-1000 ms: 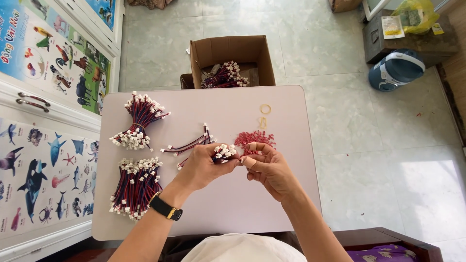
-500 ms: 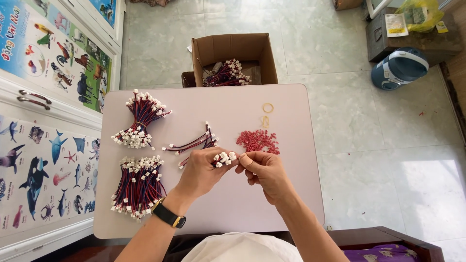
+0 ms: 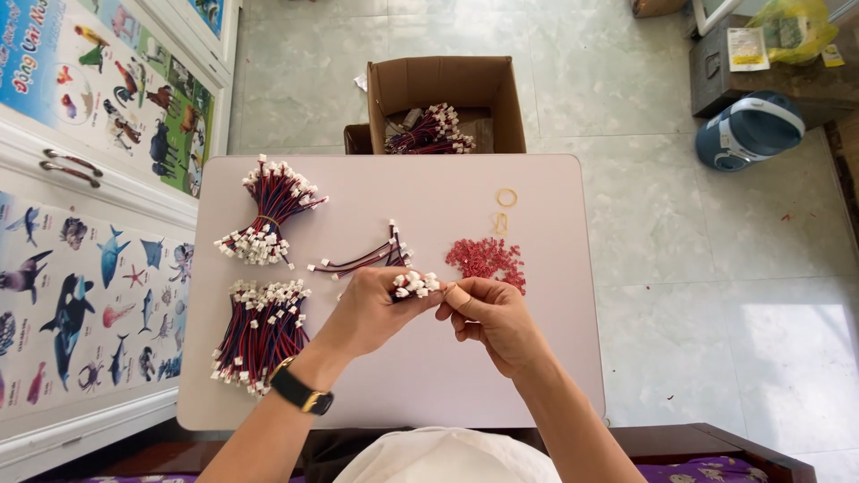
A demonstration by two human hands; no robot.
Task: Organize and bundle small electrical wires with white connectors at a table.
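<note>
Table top [image 3: 537, 376]: smooth, matt, pale laminate or plastic.
Wire bundles [image 3: 259, 331]: red and dark plastic-sheathed leads, slightly glossy, ending in white hard-plastic connectors.
Wires held in left hand [image 3: 371, 309]: same sheathed leads, white plastic plugs [image 3: 414, 284].
Red pieces [image 3: 488, 259]: small, matt, plastic-looking grains.
Rubber bands [image 3: 506, 198]: thin, dull tan elastic.
Box [image 3: 445, 82]: brown corrugated cardboard, rough and matt.
Floor [image 3: 716, 295]: polished pale tile, glossy under light.
Watch [image 3: 301, 394]: black strap, gold-toned metal clasp.
Posters [image 3: 72, 295]: glossy printed paper.
</note>
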